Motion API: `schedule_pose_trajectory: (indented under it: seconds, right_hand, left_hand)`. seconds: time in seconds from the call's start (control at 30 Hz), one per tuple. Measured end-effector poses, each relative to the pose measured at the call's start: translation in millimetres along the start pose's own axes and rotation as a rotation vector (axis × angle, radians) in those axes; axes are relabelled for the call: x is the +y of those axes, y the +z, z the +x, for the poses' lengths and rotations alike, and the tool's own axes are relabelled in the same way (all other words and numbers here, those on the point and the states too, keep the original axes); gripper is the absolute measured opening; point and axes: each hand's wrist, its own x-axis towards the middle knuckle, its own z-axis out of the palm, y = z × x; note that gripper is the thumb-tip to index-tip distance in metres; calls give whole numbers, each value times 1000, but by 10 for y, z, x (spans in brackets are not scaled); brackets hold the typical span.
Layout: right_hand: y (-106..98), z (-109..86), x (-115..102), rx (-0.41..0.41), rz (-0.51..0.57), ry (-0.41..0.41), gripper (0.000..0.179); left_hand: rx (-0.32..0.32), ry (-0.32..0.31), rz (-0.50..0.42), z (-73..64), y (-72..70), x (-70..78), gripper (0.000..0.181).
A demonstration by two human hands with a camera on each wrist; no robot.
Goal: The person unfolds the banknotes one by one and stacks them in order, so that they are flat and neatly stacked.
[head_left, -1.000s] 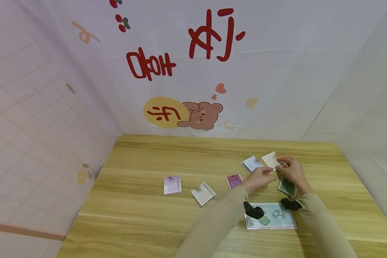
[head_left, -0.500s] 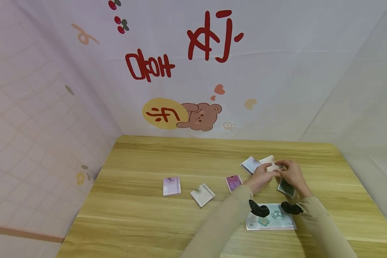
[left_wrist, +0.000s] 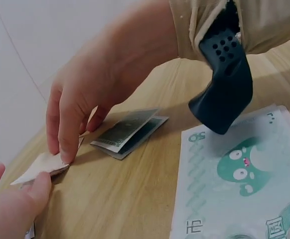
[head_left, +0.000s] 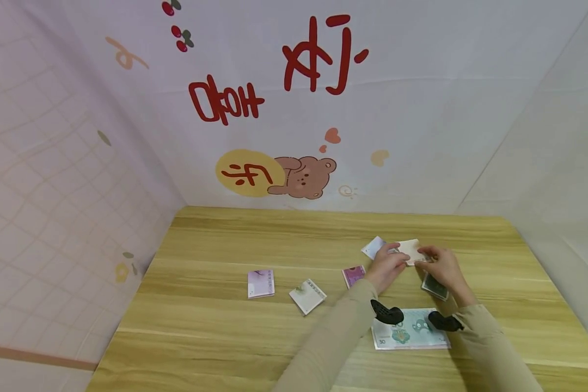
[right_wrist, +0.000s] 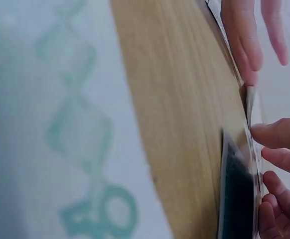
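Cream note lies folded between the hands, toward 2 o'clock on the worktop; right grip pinches its 4 o'clock edge; left grip is spread loosely, thumb against the near edge.

Risks, judged: a light one-sided pinch may let the fold spring apart or the layers slide out of line; a sweep of the left grip could drag the blue note just beside it at 9 o'clock; a low right wrist may knock the dark note at 5 o'clock, its fold partly raised, or shift the big 50 note at 6 o'clock, partly beneath the wrist cameras in view.

Containers: none seen; notes lie directly on the worktop.
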Motion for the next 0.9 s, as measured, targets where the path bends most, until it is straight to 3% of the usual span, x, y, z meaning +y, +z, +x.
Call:
schedule_pose_trajectory:
  seconds: [0.17,0.33,0.53,0.67,0.8,0.9]
  right_hand:
    - [-13,-44,-59,-65,40,43,34]
    - [-14,-91,-116,-90,79,13,35]
    - [14,-143,-211,-137,114,27,37]
    - [33,-177,-282,-187,175,66,44]
    - [49,-211,-322,-155,186,49,40]
    - [59,-225,-366,-76,174,-29,28]
  left_hand:
    - [-2,10,18,2,-32,24,43]
    - [-55,25,50,7,-91,33,39]
    - [-113,-11,81,4,-135,58,37]
    - [-127,-33,52,1,-152,76,37]
    - [-153,-32,23,-9,-169,101,39]
    - [-186,-27,20,-20,-191,127,42]
